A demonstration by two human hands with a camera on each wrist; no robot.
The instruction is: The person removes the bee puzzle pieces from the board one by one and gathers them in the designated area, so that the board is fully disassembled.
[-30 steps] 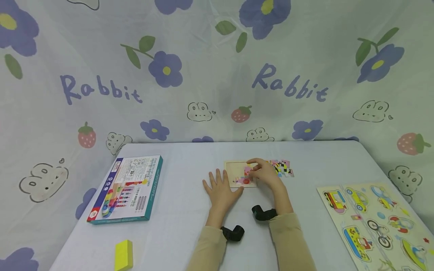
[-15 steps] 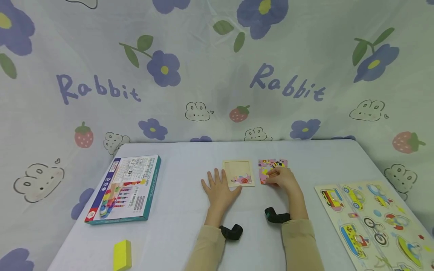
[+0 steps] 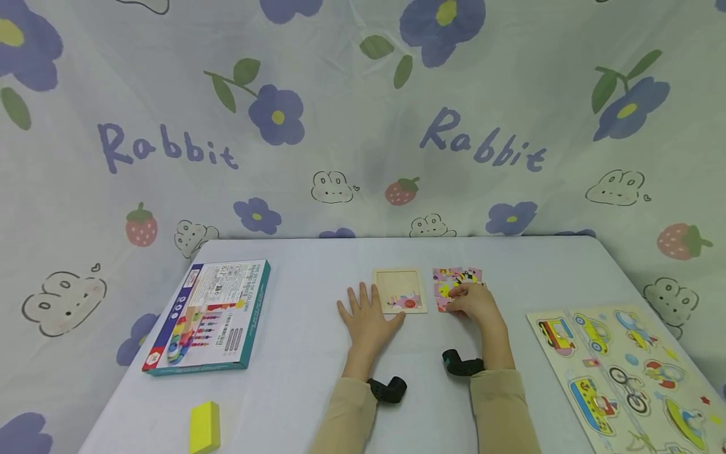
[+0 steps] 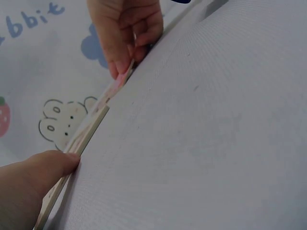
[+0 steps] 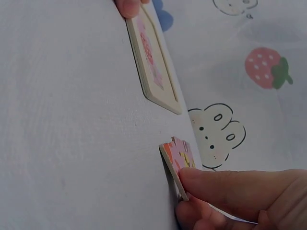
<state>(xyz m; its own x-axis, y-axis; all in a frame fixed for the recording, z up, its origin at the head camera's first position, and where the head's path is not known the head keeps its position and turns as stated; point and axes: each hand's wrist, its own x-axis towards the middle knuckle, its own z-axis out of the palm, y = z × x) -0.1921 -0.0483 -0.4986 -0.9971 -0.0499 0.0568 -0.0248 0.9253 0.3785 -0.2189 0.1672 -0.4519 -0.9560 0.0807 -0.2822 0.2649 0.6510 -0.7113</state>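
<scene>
The left hand [image 3: 366, 325] lies with fingers spread on the table beside a small square wooden puzzle tray [image 3: 399, 284], its thumb touching the tray's near edge. Pink printed puzzle pieces [image 3: 404, 301] fill the tray's lower part; bare wood shows above. To the right, the right hand [image 3: 481, 307] pinches the near edge of a pink jigsaw puzzle section [image 5: 175, 154] between thumb and fingers. In the right wrist view that edge tilts up off the cloth. The hand hides part of the section, so its extent cannot be told.
A boxed toy set [image 3: 212, 315] lies at the left, with a yellow block [image 3: 205, 427] nearer the front. A large board with vehicle pictures [image 3: 629, 372] covers the right side. A printed curtain [image 3: 351, 126] hangs behind the white table [image 3: 306, 290].
From over the tray, the right hand moved right with a pink piece to beside the tray, then stayed there. The left hand kept its place at the tray.
</scene>
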